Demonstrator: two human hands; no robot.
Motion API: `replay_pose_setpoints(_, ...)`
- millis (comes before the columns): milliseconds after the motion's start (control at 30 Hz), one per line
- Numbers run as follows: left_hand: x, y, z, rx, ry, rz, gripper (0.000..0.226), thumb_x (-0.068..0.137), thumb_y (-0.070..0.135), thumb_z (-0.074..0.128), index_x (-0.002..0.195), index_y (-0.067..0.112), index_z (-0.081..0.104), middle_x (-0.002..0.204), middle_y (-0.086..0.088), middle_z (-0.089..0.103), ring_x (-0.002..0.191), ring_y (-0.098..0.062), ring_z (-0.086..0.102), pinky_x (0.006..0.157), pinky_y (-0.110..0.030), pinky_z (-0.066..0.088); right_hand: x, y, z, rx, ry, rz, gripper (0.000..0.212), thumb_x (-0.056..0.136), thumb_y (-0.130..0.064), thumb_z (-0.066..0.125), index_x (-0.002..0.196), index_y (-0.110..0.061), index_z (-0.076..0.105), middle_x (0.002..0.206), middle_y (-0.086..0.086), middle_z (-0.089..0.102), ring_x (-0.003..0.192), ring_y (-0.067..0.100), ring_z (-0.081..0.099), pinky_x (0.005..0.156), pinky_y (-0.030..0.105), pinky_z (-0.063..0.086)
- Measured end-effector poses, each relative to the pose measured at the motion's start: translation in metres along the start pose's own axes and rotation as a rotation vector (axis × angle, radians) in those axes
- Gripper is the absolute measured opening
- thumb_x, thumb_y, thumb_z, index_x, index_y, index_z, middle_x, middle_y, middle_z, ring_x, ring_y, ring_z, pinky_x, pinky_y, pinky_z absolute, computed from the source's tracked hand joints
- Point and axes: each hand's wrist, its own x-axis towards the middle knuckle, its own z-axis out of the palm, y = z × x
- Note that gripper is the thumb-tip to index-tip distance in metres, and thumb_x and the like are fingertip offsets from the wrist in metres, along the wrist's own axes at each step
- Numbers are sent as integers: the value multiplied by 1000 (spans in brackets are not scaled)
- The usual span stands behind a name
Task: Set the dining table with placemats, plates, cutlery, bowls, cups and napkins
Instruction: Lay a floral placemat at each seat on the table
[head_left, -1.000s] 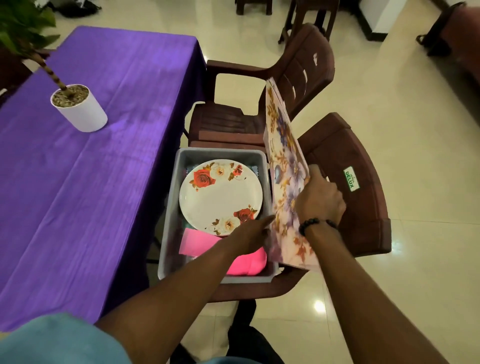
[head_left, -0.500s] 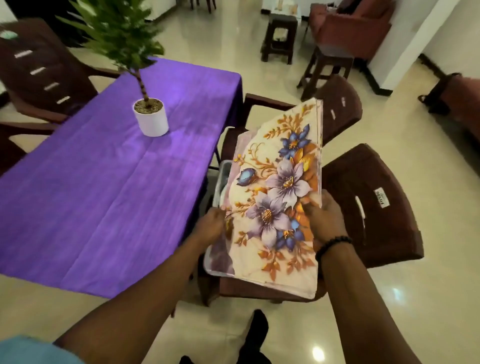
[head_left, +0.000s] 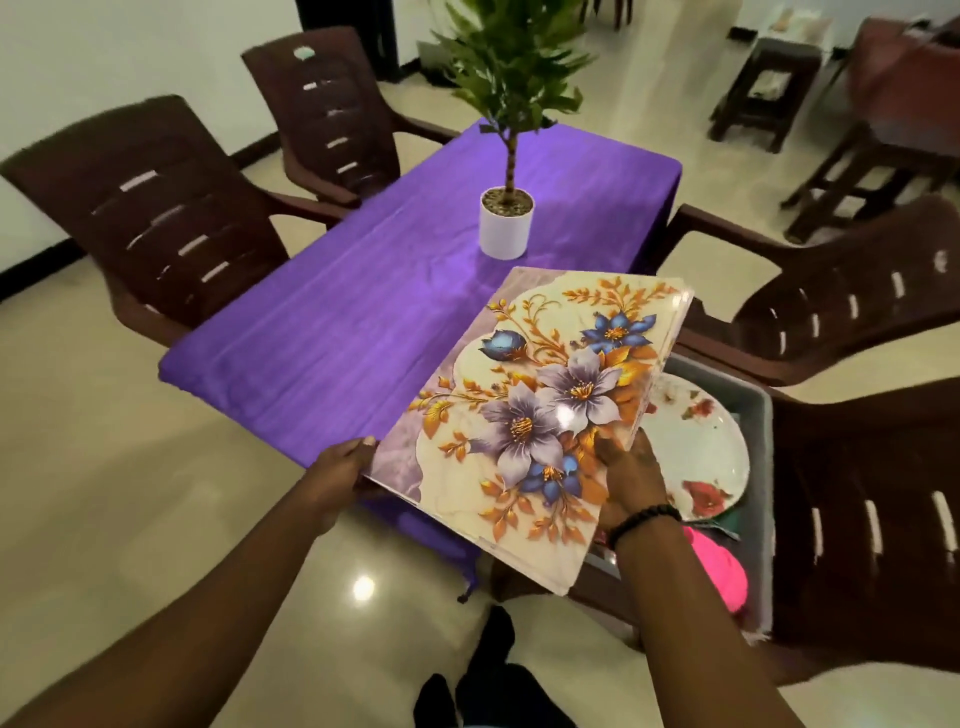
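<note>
Purple tablecloth covers the dining table across the middle of the frame, running from lower left toward the upper right, and we see nothing on it except a white potted plant toward its far end. Brown plastic chairs stand along the upper left, and more fill the right edge. On the seat of one at lower right sits a grey tub holding a rose-patterned plate and something bright pink below it.

We hold a stack of floral placemats in the centre, tilted, with its long axis running from lower centre up toward the right. Its upper part hangs over the near end of the table; its lower right corner juts past the table edge, above the floor and the tub.

Our left hand grips the stack's left corner, fingers curled under and the thumb tip showing on top. Our right hand, with a beaded bracelet at the wrist, pinches the right long edge near its lower half, thumb laid on the printed face; the fingers beneath are hidden.

Bare cloth lies up and to the left of both hands, nearer the left one. We judge the next move as swinging the stack that way and lowering it flat, then peeling off single mats.
</note>
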Motion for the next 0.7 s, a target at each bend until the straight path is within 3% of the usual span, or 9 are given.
replay_pose_setpoints(100,13,3,-13,34,105,36,17,103,13,48,105,4,63,91,-15,61,72,-19,57,45,-18,50,33,27,23,-69,-25,11,51,69,-26,66,119,-23,62,116,9,68,105,35,65,91,60,50)
replay_pose_setpoints(167,26,6,-19,82,182,39,16,102,13,49,107,5,62,90,-13,59,71,-18,54,43,-17,46,53,41,37,-116,-51,44,55,70,-27,65,124,-20,59,116,8,67,103,31,65,93,52,51)
replay_pose_setpoints(267,44,10,-31,183,256,35,13,100,12,53,102,11,65,92,-8,62,79,-20,55,64,-25,47,81,64,50,-228,-56,67,61,64,-36,66,124,-22,59,118,7,67,105,30,65,92,52,52)
replay_pose_setpoints(333,57,15,-38,252,251,4,13,99,14,55,101,9,68,89,-7,62,78,-21,54,68,-28,44,117,102,50,-224,-52,93,57,64,-37,67,120,-25,62,114,6,69,103,32,66,87,57,53)
replay_pose_setpoints(400,64,20,-42,302,231,-49,16,99,17,56,102,8,68,87,-7,62,75,-18,54,62,-26,42,101,88,63,-354,-25,135,58,65,-44,66,119,-25,61,119,6,67,109,34,63,92,53,51)
replay_pose_setpoints(467,71,23,-44,311,197,-98,18,99,20,57,102,8,70,93,-10,66,81,-21,59,68,-27,47,84,64,71,-587,26,179,52,80,-34,64,124,-7,58,125,15,61,115,36,57,95,40,47)
replay_pose_setpoints(533,74,25,-46,292,134,-142,16,98,18,57,97,9,71,91,-11,69,81,-22,62,70,-28,49,85,58,69,-726,132,200,43,92,-21,56,126,5,55,130,23,57,117,38,54,90,36,42)
replay_pose_setpoints(700,80,24,-51,388,25,-177,11,97,13,60,95,9,70,84,-5,69,74,-16,62,60,-23,50,85,58,69,-827,240,189,41,98,-17,47,132,7,46,136,25,50,122,38,49,89,34,38)
